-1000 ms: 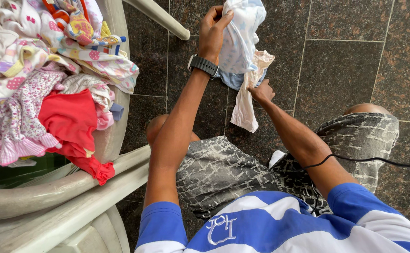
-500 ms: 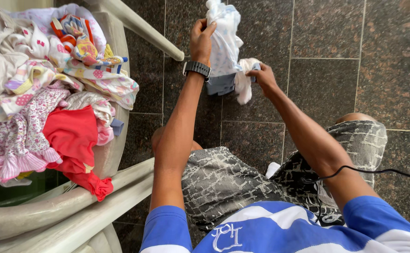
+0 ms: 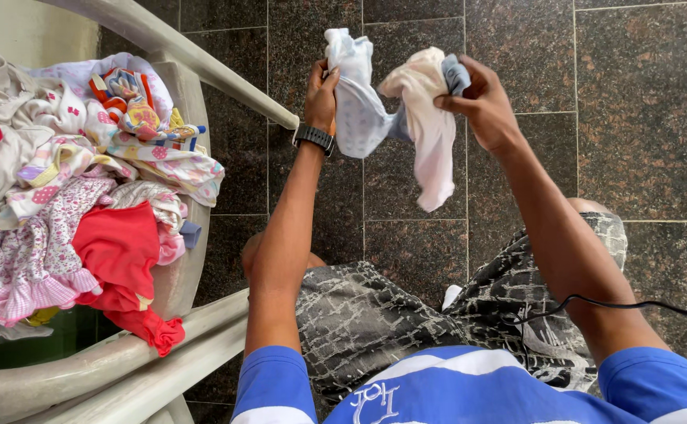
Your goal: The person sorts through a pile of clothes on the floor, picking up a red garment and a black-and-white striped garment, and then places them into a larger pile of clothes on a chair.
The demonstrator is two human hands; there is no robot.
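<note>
A small pale-blue baby garment (image 3: 357, 110) with a white lining is stretched between both hands in front of me. My left hand (image 3: 321, 97), with a black watch on the wrist, grips its left end. My right hand (image 3: 481, 102) holds the other end, where a cream-white part (image 3: 430, 133) hangs down. Both arms reach out over my knees above the dark floor.
A pile of baby clothes (image 3: 69, 188), with pink, floral and red pieces, lies on a white plastic chair (image 3: 178, 275) at my left. The floor is dark granite tile (image 3: 626, 118). A black cable (image 3: 634, 305) crosses my right arm.
Both hands have risen and moved apart, so the garment is now spread between them. My right hand moved up and to the right with the white part.
</note>
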